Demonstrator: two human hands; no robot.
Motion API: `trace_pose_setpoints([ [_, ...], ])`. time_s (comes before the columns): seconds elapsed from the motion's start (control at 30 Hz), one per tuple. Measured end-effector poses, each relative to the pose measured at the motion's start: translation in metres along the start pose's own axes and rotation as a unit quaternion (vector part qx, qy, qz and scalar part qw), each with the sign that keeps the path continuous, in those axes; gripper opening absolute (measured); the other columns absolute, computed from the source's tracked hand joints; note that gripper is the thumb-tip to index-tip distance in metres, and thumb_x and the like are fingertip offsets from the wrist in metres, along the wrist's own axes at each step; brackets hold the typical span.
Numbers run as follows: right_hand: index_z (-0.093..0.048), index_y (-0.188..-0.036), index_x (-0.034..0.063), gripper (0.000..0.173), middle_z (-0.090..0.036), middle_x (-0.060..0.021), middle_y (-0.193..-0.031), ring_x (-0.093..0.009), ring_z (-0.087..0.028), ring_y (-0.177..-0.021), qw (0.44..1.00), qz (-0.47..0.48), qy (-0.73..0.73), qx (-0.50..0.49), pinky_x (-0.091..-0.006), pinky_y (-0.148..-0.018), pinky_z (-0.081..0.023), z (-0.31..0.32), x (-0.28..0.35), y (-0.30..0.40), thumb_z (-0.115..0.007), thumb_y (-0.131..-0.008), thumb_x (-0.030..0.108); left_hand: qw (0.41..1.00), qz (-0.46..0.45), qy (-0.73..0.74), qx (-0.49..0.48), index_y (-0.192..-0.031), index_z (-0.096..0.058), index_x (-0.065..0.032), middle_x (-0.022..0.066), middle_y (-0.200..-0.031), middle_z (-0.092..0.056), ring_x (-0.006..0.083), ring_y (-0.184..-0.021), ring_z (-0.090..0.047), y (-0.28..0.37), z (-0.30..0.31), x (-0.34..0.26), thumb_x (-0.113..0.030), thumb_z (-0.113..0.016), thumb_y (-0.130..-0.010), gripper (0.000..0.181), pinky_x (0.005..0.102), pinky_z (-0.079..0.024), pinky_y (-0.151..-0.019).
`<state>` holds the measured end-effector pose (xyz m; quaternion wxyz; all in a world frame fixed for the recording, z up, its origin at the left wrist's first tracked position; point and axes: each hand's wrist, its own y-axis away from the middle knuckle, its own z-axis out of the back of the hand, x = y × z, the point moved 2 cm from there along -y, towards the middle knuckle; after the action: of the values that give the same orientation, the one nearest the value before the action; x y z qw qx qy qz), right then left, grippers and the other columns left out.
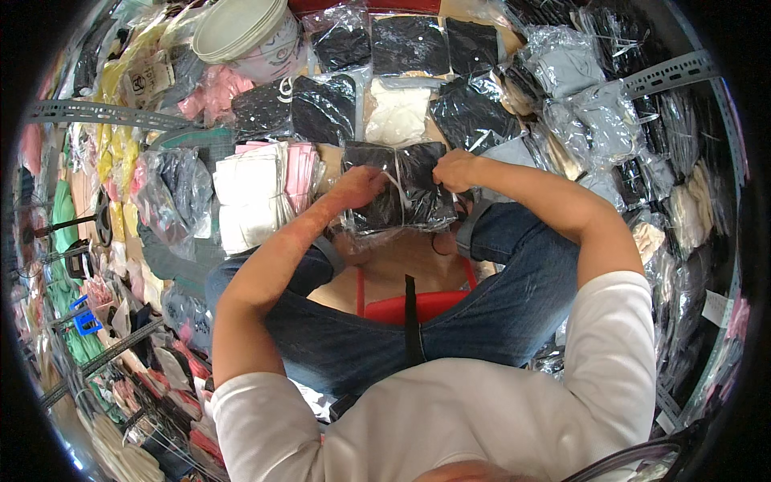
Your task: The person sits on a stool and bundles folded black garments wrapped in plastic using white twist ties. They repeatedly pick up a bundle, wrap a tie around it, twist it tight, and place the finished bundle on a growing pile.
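Observation:
A bundle of black folded fabric in clear plastic (415, 211) lies in front of me, with a pale strap (399, 181) around its middle. My left hand (363, 185) rests on the bundle's left half, its fingers curled by the strap; whether they grip it cannot be told. At the upper right edge, my right hand (453, 171) pinches the plastic wrapping of the same bundle. To the left of the bundle stand stacks of folded white cloth (250, 187) and pink cloth (302, 175). Beyond it lies a cream garment in a clear bag (397, 111).
Bagged black garments (409, 45) lie in rows further off. A white plastic bucket (271, 48) stands at the upper left. Grey bagged garments (593, 120) are piled at the right, near a perforated metal shelf post (671, 73). A red stool (415, 306) is between my legs.

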<state>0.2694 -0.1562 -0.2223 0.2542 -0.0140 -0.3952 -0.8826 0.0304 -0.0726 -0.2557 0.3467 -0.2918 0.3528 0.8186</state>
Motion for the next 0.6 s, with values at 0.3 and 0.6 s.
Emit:
trace_pose_setpoints([
  [0.3,-0.071,-0.093,0.0059,0.020,-0.071,-0.0186,-0.091,-0.037,-0.068,-0.087,0.991,0.026,-0.075,-0.108,-0.0468,-0.073,-0.054,0.041,0.024,0.003,-0.057,-0.082,0.015,0.940,0.177,0.272,-0.106,-0.088,-0.073,-0.0021,0.0119,-0.077,-0.072,0.0251,-0.076,-0.070,-0.032,-0.040,0.025,-0.043,-0.035,-0.100,0.058,0.0391,-0.053,-0.077],
  [0.6,-0.069,-0.099,0.0087,0.021,-0.071,-0.0143,-0.093,-0.033,-0.068,-0.093,0.927,0.034,-0.294,-0.229,-0.0428,-0.079,-0.052,0.083,0.050,0.007,-0.061,-0.079,0.009,0.966,0.036,-0.078,-0.243,-0.099,-0.064,-0.0055,0.0189,-0.089,-0.068,0.0415,-0.083,-0.065,0.013,-0.021,-0.048,-0.032,-0.038,-0.100,0.037,0.0531,-0.049,-0.079],
])
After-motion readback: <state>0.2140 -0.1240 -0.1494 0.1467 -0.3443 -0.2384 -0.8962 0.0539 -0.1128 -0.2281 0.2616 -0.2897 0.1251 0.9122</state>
